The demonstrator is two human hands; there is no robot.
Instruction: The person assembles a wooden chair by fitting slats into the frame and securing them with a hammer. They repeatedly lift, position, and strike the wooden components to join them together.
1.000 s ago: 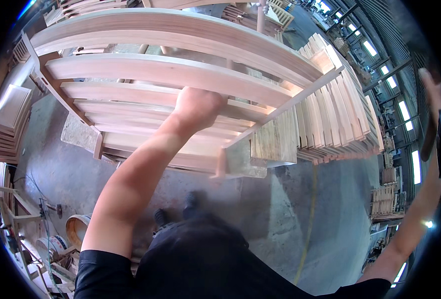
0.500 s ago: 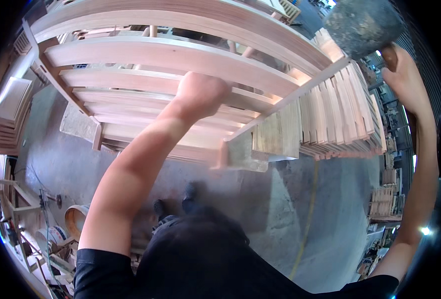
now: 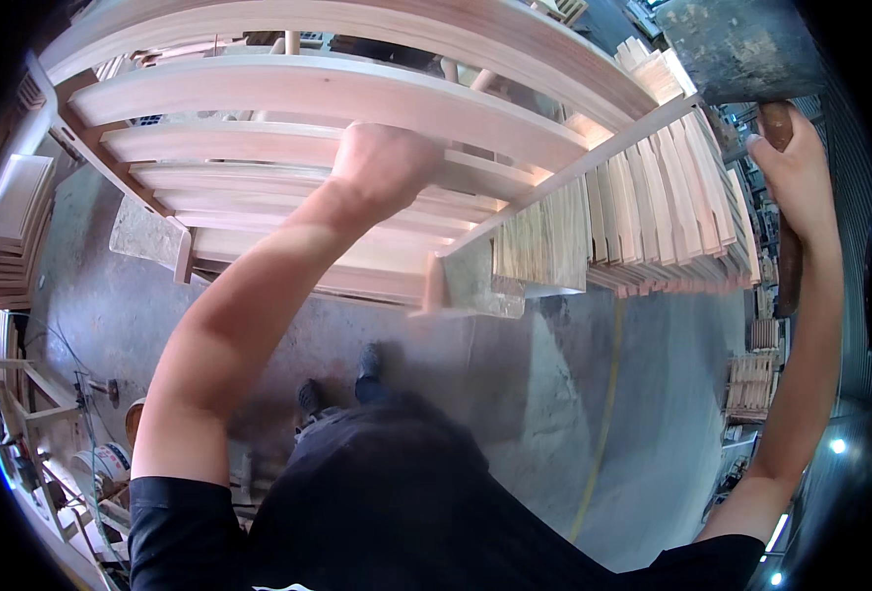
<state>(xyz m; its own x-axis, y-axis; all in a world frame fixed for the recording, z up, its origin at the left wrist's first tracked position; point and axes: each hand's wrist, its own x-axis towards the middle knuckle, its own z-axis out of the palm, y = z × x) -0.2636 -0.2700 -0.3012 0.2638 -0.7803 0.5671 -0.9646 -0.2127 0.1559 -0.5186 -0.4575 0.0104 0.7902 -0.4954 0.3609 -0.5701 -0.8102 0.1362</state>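
Observation:
A slatted wooden frame (image 3: 328,94) of pale bare wood, like a seat or bench part, stands tilted in front of me. My left hand (image 3: 389,165) is closed round one of its middle slats; the fingertips are hidden behind the wood. Up at the far right, my right hand (image 3: 799,169) is wrapped round the brown wooden handle of a mallet (image 3: 737,49). The mallet's large, dark, worn head is raised beside the upper right corner of the frame, and a gap shows between head and side rail (image 3: 594,163).
Stacked wooden slats (image 3: 668,212) stand close to the frame's right side, beside pale wooden blocks (image 3: 544,241). Flat boards (image 3: 12,236) are piled at the left. Lower left are a wooden rack (image 3: 37,409) and a bucket (image 3: 111,461). A yellow line (image 3: 603,424) crosses the concrete floor.
The mallet has tipped more upright in my right hand, showing more of its handle. My left hand keeps its hold on the slat. The whole view has shifted slightly.

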